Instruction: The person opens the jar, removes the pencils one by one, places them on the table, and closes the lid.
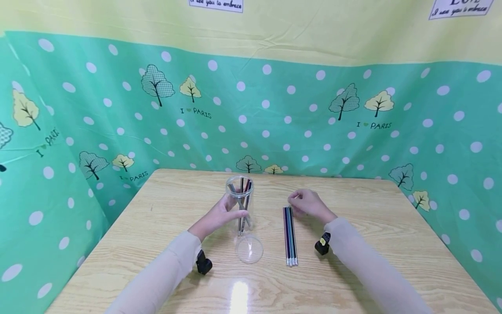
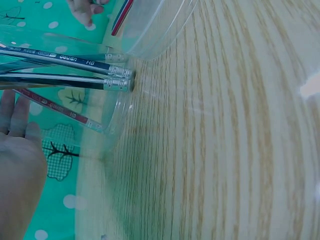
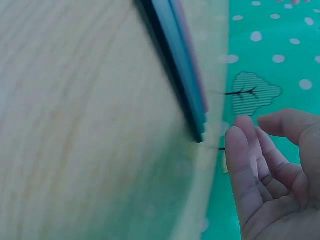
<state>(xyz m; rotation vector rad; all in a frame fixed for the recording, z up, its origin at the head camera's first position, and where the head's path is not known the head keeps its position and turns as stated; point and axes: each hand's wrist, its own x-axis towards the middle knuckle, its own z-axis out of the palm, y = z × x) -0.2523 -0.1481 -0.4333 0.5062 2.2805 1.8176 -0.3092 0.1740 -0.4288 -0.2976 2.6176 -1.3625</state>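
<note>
My left hand grips a tall clear plastic jar standing upright on the table, thumb on the near side and fingers behind it. Inside lean several pencils; the left wrist view shows their metal-banded eraser ends at the jar's base. To the right, a row of several dark and blue pencils lies side by side, eraser ends toward me. By their far tips is my right hand, fingers loosely bent. In the right wrist view, thumb and fingertips are apart, with nothing between them, beside the pencils.
A clear round lid lies on the wooden table, just in front of the jar. Behind the far table edge hangs a green dotted cloth, which also covers the sides. Each wrist wears a small black camera.
</note>
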